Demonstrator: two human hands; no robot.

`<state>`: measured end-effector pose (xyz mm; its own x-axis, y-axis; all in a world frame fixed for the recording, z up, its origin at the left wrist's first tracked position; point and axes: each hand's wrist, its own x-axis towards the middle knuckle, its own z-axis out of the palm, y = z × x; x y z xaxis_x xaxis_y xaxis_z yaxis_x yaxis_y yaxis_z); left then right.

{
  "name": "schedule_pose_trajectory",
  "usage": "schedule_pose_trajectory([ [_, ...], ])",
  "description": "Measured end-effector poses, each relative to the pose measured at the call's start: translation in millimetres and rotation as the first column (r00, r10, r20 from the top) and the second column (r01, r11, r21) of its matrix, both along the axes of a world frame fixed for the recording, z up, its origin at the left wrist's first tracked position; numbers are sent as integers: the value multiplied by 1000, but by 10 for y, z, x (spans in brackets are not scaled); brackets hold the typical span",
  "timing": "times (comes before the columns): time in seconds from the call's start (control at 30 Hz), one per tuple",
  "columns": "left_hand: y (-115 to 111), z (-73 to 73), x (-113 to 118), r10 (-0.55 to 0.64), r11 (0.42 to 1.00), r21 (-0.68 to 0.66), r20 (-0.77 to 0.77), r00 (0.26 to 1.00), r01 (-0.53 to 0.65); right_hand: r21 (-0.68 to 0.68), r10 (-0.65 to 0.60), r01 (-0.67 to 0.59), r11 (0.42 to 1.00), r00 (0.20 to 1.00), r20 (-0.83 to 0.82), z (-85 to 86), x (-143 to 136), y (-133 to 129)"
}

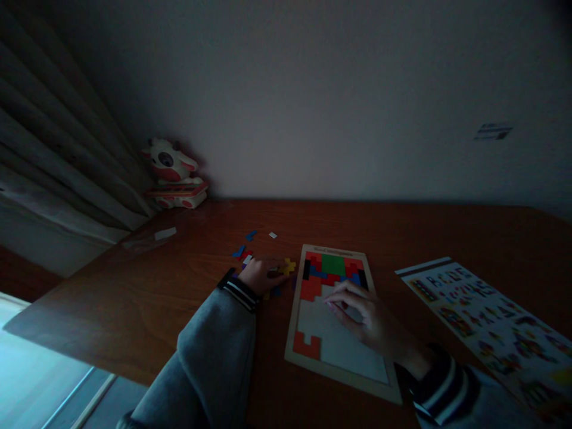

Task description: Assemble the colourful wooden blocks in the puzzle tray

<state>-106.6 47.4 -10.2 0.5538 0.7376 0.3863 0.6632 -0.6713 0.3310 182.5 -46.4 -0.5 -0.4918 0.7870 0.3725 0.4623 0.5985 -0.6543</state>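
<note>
A dim room. A plain grey wall [322, 119] fills the upper half, with a small printed label [493, 131] on its right side. On the left, a pale curtain [67, 137] hangs in deep folds. A reddish-brown desk [143, 298] with visible wood grain reaches back to the wall. At lower left, past the desk's edge, the floor [42, 348] looks brighter, in cool bluish light.

Pale-wood rectangular puzzle board [344, 373] has a flat green block [333, 265] near 12 o'clock, plus red, orange, blue and black bits. Grey fabric sleeves [214, 339], black cuffs [239, 292] striped white. Reddish-white cow-shaped toy [176, 174] at 10 o'clock, btw.
</note>
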Motion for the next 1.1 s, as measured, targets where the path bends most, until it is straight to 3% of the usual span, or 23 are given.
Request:
schedule_pose_trajectory([
  [0.17,-28,-2,59,18,997,70,47,999,-22,1,-14,14,1000,1000,1,19,-5,-2],
  [0.33,12,17,154,119,991,52,88,989,-124,-7,-10,10,1000,1000,-13,13,-22,5],
  [0.57,86,-2,182,163,987,13,-1,987,-163,-6,-8,7,1000,1000,-21,30,-14,-6],
  [0.73,64,-4,160,125,992,1,-50,991,-126,-20,0,0,1000,1000,-5,29,-6,-10],
  [0.97,44,-10,172,145,986,-98,80,986,-137,-26,-1,0,1000,1000,-29,-11,-8,13],
  [1.1,30,-24,173,123,990,-83,151,981,-112,-25,-20,19,1000,999,-50,3,-9,5],
])
